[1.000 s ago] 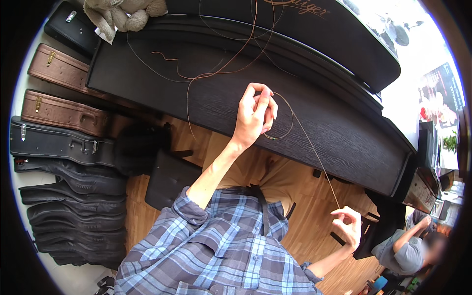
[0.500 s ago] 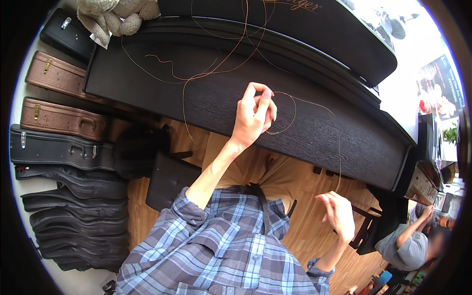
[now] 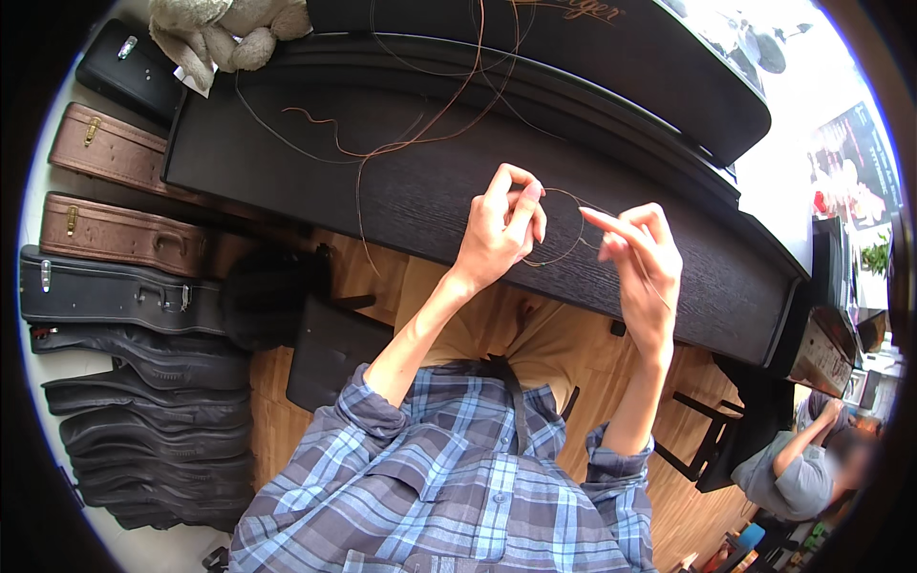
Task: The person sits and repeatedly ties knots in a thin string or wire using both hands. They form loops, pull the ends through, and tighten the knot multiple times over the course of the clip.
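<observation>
My left hand (image 3: 495, 234) is closed, pinching a thin wire string, which looks like a guitar string (image 3: 554, 262), bent into a small loop above the black wooden lid of a piano (image 3: 420, 210). To the right of the loop is my right hand (image 3: 650, 272). Its index finger points toward the loop, and the thumb and fingertips are closed on the string's free length. Other loose strings, some copper-coloured (image 3: 457, 110) and some silver (image 3: 359, 205), lie tangled on the lid, and one end hangs over the front edge.
Brown instrument cases (image 3: 119, 239) and several black ones (image 3: 143, 420) are stacked at the left. A grey plush toy (image 3: 229, 33) sits at the far left of the piano. A black seat (image 3: 334, 349) stands below the lid. Another person (image 3: 788, 468) is at the lower right.
My right hand has risen from low at the right to beside the loop, bringing the string's long trailing end with it. The left hand has barely shifted, still pinching the loop.
</observation>
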Demonstrator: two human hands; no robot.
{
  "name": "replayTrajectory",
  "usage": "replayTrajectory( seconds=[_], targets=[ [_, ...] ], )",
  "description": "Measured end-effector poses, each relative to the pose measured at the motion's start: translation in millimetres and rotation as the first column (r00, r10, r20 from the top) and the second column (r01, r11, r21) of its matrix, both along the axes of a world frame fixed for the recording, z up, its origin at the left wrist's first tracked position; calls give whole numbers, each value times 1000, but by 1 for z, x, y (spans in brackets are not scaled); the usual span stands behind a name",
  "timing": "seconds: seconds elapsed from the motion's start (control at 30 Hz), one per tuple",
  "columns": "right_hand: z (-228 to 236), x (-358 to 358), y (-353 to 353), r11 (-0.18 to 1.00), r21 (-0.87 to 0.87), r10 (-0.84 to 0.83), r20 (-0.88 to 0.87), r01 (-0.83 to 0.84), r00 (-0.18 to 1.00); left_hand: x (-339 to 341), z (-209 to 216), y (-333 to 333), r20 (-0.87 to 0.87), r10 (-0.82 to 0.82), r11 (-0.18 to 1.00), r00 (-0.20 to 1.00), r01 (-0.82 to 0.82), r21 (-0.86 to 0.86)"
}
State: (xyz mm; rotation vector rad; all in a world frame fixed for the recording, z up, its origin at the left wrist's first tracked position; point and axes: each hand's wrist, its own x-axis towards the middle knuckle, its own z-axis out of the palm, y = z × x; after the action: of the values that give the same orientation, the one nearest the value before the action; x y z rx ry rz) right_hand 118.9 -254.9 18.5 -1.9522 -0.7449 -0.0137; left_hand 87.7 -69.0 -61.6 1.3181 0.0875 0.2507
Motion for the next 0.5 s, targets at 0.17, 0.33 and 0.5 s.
replayTrajectory(
  seconds=[0.17,0.33,0.5],
  targets=[
    [-9,6,21,981,-193,29,113,-7,993,0,1,2,32,3,999,999,-2,-32],
    [-21,2,25,960,-241,-79,248,140,966,0,1,4,6,-6,993,1000,7,-118],
    [-33,-18,23,964,-106,-211,246,243,946,-1,2,4,14,-8,991,1000,10,-130]
  ],
)
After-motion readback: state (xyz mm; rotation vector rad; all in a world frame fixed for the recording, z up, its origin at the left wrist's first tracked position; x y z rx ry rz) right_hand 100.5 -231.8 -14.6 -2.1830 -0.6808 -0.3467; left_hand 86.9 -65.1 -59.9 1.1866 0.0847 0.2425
